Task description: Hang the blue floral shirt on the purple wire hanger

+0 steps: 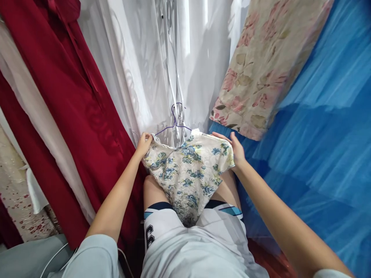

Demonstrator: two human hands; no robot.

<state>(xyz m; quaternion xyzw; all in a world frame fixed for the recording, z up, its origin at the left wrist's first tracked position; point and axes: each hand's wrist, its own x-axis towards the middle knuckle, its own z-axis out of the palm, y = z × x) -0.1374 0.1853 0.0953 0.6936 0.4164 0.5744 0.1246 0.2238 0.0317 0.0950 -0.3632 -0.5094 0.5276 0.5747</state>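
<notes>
A white short-sleeved blouse (188,170) with blue and green floral print hangs over my lap on a thin purple hanger (174,122). The hanger's hook and upper arms show above the neckline; the rest is hidden inside the cloth. At the left shoulder of the blouse, my left hand (145,143) pinches the fabric with closed fingers. My right hand (236,148) lies against the other sleeve, its fingers stretched out along the shoulder edge and the thumb raised apart. Part of that hand is hidden behind the sleeve.
Dark red garments (87,96) hang on the left beside white curtain-like cloth (139,58). Silvery ribbons (171,58) dangle behind the hanger. To the right are a beige floral garment (255,77) and blue layered tulle (313,154). A white cord (52,258) runs at lower left.
</notes>
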